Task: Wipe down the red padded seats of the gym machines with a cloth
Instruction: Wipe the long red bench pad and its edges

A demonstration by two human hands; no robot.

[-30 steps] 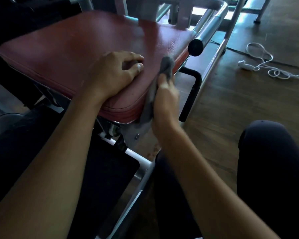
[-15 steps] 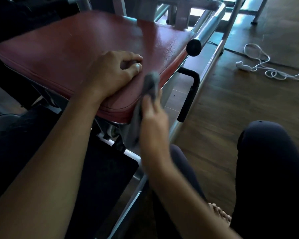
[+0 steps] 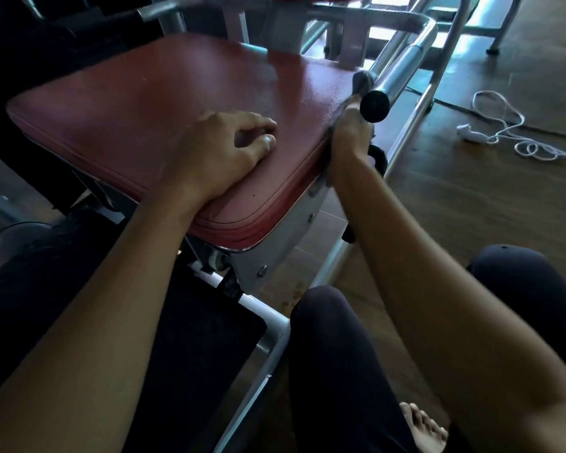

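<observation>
The red padded seat (image 3: 164, 103) fills the upper left and centre of the frame, tilted slightly, its stitched front corner pointing down toward the viewer. A grey cloth (image 3: 363, 80) runs along the seat's right side edge, its top bunched up against the pad just left of the black end cap (image 3: 374, 106) of a chrome bar (image 3: 402, 70).

The right hand (image 3: 350, 138) has its grip closed round the cloth, fingers wrapped so the fabric lies between palm and pad. This looks like a hold meant for rubbing the narrow side face, not the broad top. The cloth shows above and below that grip, touching the seat edge.

The left hand (image 3: 219, 152) rests on the seat top near the front, fingers curled under and holding nothing, likely bracing the body.

Lower right are the person's dark-clad knees (image 3: 334, 338). A white cord (image 3: 500, 132) lies on the wooden floor (image 3: 471, 197) at right.
</observation>
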